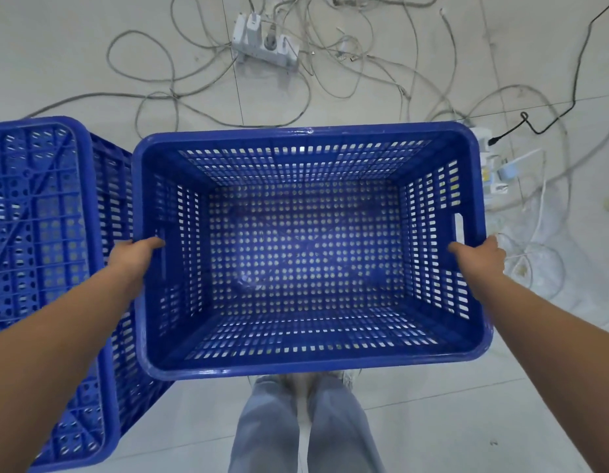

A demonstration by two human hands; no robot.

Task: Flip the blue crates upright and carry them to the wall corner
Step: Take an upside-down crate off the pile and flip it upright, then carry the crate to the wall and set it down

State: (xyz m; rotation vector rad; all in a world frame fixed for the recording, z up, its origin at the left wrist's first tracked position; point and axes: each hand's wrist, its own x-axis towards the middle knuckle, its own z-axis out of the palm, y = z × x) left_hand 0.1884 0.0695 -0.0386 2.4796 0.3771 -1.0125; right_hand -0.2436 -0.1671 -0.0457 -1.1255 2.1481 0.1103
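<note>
One blue crate (309,247) is already upright, held above the floor (466,421) by the left hand (136,254) and right hand (477,256), fingers curled over its side rims, while the second crate (47,250) beside it lies upturned, unflipped, uncarried.

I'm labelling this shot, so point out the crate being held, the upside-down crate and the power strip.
held crate (309,365): head view, near rim.
upside-down crate (37,213): head view, ribbed underside facing up.
power strip (267,51): head view, white body among the cables.
</note>
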